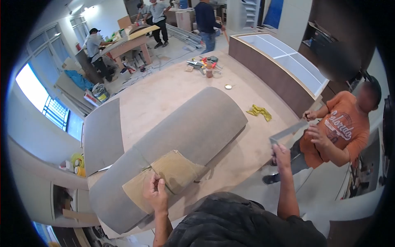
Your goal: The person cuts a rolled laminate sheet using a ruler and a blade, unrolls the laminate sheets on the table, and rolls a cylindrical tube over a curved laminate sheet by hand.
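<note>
A large grey-brown roll of sheet material [197, 119] lies slantwise across a big wooden table. A thin string [144, 159] is tied round it, over a piece of brown cardboard [181, 164]. My left hand [156, 192] is at the cardboard with fingers curled and pinched at the string near its knot. Out to the right, my right hand [281, 156] is closed round the near end of a flat grey metal blade [289, 131], which looks like a saw. A co-worker's hand [310, 115] is at the blade's far end.
The wooden tabletop [160, 90] also bears a flat grey sheet [105, 133], a yellow cloth [259, 112], a small round lid [228, 87], a bottle [209, 68] and tools. A long brown panelled box [271, 74] stands behind. The co-worker in orange [339, 127] stands right; others work farther back.
</note>
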Tool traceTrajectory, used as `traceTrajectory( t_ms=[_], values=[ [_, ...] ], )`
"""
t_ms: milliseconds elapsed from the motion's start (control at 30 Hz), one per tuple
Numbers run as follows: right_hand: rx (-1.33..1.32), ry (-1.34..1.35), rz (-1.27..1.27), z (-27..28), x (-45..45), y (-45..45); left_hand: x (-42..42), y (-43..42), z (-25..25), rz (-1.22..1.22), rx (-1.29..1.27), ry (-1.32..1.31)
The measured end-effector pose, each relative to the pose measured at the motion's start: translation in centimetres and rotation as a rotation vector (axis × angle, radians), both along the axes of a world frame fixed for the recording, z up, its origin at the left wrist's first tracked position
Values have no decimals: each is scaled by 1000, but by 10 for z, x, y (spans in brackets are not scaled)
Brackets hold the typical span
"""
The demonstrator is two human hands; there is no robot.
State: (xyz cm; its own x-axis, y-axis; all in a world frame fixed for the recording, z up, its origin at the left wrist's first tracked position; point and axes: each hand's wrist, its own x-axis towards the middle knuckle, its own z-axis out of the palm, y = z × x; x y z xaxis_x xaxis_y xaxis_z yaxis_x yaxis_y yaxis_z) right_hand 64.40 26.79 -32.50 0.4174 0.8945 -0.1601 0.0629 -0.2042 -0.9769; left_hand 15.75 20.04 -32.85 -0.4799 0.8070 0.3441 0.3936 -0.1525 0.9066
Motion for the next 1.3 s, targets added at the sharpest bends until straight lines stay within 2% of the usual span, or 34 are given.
traceTrajectory(
  t_ms=[167,367,600,767,900,1000,1100,1167,1300],
  values=[
    [68,-22,-72,-7,32,17,22,-1,2,109,-83,-4],
    [172,238,-138,-20,41,45,34,1,12,229,-85,77],
    [184,299,-118,-32,49,77,51,-7,23,293,-125,160],
    [151,418,-351,-44,68,92,57,-10,14,297,-210,201],
    [148,682,-498,-68,92,88,65,-7,12,301,-195,216],
    [11,893,-435,-123,104,78,62,-2,5,282,-162,322],
    [-97,807,-384,-140,65,63,75,5,20,191,-213,378],
    [-179,694,-301,-119,23,48,91,7,23,127,-227,387],
    [-179,474,107,-96,-35,24,128,0,27,-65,-308,385]
  ],
)
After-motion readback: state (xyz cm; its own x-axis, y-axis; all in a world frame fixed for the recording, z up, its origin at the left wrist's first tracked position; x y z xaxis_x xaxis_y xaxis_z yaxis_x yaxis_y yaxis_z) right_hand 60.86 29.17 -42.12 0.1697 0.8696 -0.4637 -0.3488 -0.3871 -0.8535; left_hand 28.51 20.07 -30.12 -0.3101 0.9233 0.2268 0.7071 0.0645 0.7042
